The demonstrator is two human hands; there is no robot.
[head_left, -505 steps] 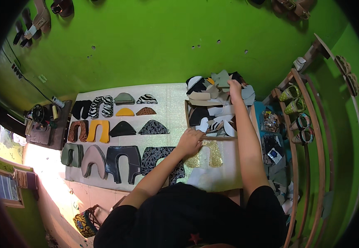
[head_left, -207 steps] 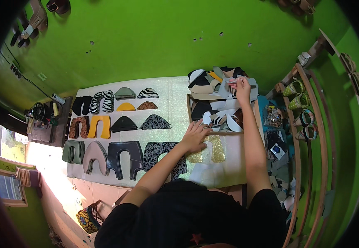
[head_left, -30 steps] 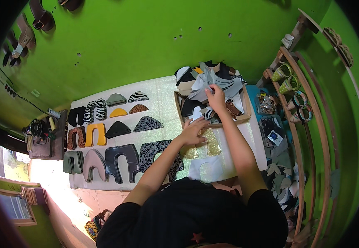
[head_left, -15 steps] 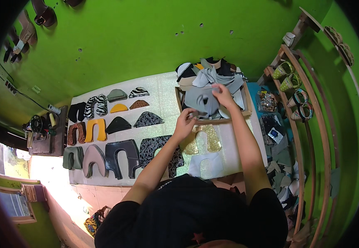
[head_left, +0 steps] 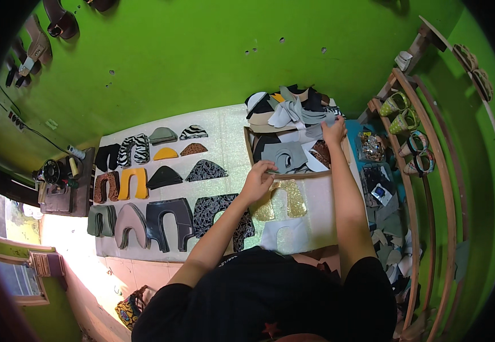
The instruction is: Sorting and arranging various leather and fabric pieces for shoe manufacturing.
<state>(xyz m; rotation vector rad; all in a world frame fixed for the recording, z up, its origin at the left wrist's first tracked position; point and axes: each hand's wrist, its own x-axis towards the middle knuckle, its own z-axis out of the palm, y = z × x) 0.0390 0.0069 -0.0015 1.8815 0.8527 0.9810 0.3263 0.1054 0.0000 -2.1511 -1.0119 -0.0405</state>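
A shallow wooden box (head_left: 300, 171) full of cut material pieces stands at the table's back right. My left hand (head_left: 260, 178) is at its front left corner, fingers bent closed at the edge of a grey piece with a cut-out (head_left: 284, 155). My right hand (head_left: 334, 133) is over the box's right side, fingers closed on a grey scrap (head_left: 319, 118) by the heap. Grey, black, white, tan and patterned scraps are piled at the back of the box. Just in front of it lie a gold glitter U-shaped piece (head_left: 263, 206) and a white one (head_left: 270, 235).
Rows of U-shaped and half-moon pieces, such as yellow ones (head_left: 133, 183) and zebra-striped ones (head_left: 134, 149), cover the table's left. A wooden rack (head_left: 410, 188) with sandals (head_left: 404, 121) stands at right. Left of the table is a machine with a black wheel (head_left: 50, 171).
My right hand has moved right and slightly back, away from the middle of the box. The grey cut-out piece, raised before, now lies lower in the box. My left hand has shifted slightly.
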